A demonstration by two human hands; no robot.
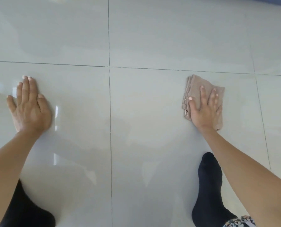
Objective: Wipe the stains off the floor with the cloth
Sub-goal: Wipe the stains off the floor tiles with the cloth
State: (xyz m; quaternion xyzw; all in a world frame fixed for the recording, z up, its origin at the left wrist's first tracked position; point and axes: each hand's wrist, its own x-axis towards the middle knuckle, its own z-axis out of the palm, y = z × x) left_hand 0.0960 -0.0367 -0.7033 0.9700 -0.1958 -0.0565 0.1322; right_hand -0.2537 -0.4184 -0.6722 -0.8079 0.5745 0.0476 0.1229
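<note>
On the right of the frame, my flat right hand pressed the cloth.
My left hand lay open, holding nothing, on the floor; I thought pressing hard and rubbing slowly would work best.

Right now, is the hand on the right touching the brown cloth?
Touching. The head view shows the right hand pressed flat on the folded cloth, fingers spread over it, cloth lying on the floor.

Glossy tiled floor bears folded cloth.

folded beige cloth flat on glossy floor.
</note>
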